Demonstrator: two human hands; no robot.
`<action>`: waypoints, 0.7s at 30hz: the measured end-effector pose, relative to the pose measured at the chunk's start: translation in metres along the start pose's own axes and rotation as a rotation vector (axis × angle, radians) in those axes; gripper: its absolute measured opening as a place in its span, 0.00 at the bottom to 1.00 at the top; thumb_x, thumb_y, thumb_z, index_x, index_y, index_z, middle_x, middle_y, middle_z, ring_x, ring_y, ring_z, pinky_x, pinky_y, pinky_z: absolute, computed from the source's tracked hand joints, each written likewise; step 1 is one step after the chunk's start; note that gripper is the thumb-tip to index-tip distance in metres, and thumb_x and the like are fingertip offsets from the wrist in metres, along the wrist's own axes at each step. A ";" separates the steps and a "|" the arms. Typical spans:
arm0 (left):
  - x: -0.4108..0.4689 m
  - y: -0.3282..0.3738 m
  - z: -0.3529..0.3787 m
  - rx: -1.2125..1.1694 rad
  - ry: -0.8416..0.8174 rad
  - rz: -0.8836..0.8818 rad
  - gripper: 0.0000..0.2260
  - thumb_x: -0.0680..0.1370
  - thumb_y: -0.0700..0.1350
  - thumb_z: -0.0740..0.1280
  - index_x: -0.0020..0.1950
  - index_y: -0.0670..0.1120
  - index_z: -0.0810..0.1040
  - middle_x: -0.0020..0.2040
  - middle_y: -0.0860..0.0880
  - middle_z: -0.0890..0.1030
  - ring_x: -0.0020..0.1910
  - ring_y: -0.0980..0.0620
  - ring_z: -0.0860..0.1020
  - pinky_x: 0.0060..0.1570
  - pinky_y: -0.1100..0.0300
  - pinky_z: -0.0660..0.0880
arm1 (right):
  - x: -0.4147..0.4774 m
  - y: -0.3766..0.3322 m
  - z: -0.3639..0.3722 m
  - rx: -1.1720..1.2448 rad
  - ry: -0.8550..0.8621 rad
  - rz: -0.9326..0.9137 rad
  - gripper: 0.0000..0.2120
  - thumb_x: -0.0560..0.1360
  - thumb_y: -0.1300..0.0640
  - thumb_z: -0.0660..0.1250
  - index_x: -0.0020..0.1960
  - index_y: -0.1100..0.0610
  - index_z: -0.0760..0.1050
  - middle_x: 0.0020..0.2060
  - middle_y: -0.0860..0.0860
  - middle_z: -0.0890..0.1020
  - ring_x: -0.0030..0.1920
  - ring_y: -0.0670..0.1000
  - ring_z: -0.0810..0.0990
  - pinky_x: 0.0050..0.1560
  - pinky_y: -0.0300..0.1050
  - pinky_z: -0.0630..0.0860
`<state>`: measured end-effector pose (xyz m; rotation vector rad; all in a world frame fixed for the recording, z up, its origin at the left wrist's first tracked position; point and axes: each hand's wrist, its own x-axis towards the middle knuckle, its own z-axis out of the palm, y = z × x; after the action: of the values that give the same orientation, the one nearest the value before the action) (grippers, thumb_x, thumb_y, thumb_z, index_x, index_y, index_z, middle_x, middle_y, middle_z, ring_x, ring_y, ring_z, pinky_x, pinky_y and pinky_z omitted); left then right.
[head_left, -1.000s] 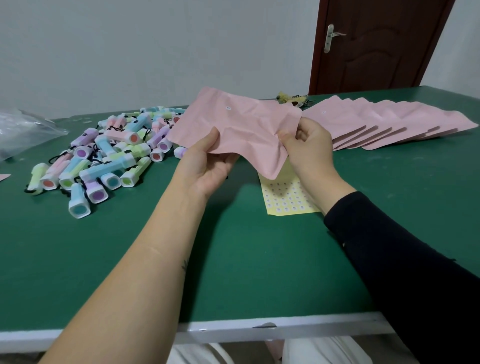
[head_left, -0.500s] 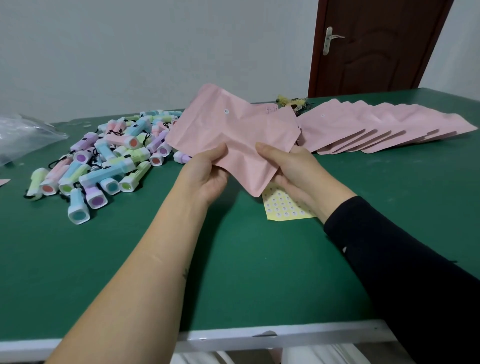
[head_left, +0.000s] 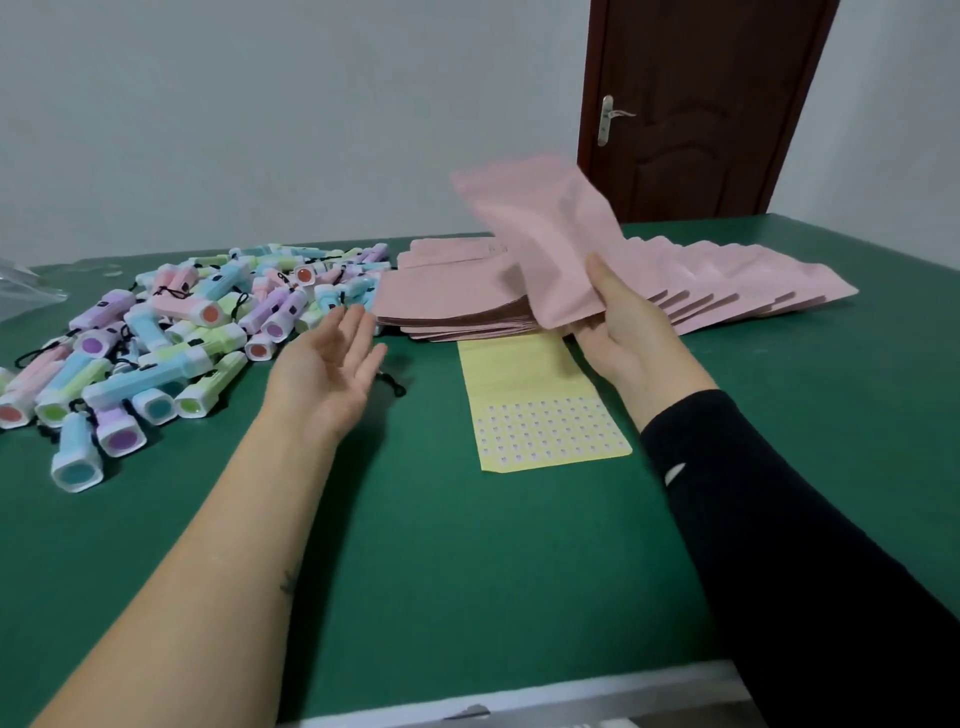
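Observation:
My right hand (head_left: 626, 332) grips the lower end of a pink pouch (head_left: 545, 234) and holds it upright above the table. My left hand (head_left: 332, 364) hovers palm up with straight fingers, empty, just right of a pile of pastel toy flashlights (head_left: 171, 332). Behind the hands a stack of pink pouches (head_left: 447, 301) lies flat, and more pouches (head_left: 727, 286) fan out to the right. A yellow sticker sheet (head_left: 540, 410) lies on the green table (head_left: 467, 571) between my hands.
A clear plastic bag (head_left: 26, 296) lies at the far left edge. A dark wooden door (head_left: 696, 104) stands behind the table at the right. The table's white front edge (head_left: 519, 701) runs close to my body.
My left hand has let go of the pink pouch and swung left toward the flashlights. My right hand alone now holds the pouch, lifted and turned upright.

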<state>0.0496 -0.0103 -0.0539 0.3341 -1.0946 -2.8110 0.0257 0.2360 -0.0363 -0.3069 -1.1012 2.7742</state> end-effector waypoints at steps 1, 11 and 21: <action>-0.003 -0.006 0.005 0.128 -0.047 -0.005 0.13 0.84 0.41 0.59 0.68 0.44 0.73 0.60 0.48 0.82 0.58 0.52 0.81 0.52 0.55 0.79 | 0.006 -0.009 -0.001 0.003 0.030 -0.030 0.19 0.74 0.61 0.73 0.63 0.59 0.75 0.55 0.55 0.84 0.51 0.55 0.84 0.53 0.55 0.81; -0.016 -0.061 0.019 1.775 -0.632 0.443 0.26 0.79 0.53 0.66 0.76 0.53 0.65 0.75 0.55 0.67 0.75 0.55 0.62 0.71 0.61 0.59 | 0.065 -0.009 0.001 -0.354 0.239 -0.202 0.11 0.75 0.64 0.68 0.53 0.55 0.69 0.51 0.51 0.81 0.50 0.56 0.83 0.51 0.57 0.81; -0.013 -0.055 0.017 1.883 -0.726 0.327 0.27 0.79 0.58 0.64 0.76 0.52 0.65 0.78 0.52 0.63 0.77 0.54 0.58 0.75 0.55 0.56 | 0.091 0.013 -0.012 -0.781 0.372 -0.398 0.20 0.79 0.59 0.65 0.69 0.60 0.66 0.65 0.55 0.75 0.64 0.58 0.75 0.63 0.51 0.75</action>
<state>0.0567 0.0439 -0.0769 -0.7433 -3.0524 -0.7269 -0.0605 0.2534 -0.0662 -0.5725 -1.8332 1.7557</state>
